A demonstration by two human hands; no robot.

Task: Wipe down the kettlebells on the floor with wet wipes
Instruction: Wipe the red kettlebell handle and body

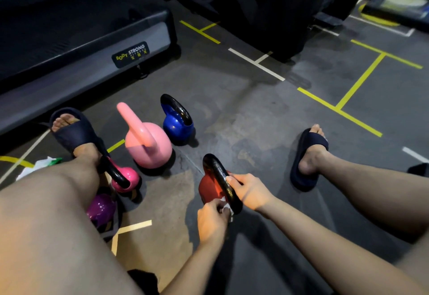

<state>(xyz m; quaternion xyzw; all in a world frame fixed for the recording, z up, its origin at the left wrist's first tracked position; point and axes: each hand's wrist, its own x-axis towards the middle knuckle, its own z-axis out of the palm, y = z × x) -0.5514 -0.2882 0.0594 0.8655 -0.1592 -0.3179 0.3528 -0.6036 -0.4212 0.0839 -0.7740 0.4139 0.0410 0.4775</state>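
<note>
On the dark gym floor between our spread legs, the head camera shows the red kettlebell (209, 189), near us and just right of centre. Our right hand (249, 190) curls its fingers round the black handle from the right side and grips it. Our left hand (212, 219) pinches a crumpled white wet wipe (226, 206) and presses it against the near end of that handle, where it meets the red body.

To the left we see four more kettlebells in a loose row running away from us. The purple kettlebell (101, 210) is nearest, half hidden by our left leg, followed by the hot pink kettlebell (127, 178), the pale pink kettlebell (151, 146) and the blue kettlebell (177, 127) farthest. A treadmill (92, 39) lies far left. Yellow and white tape lines (359, 81) cross the floor to the right. Both our feet wear dark slides (306, 160).
</note>
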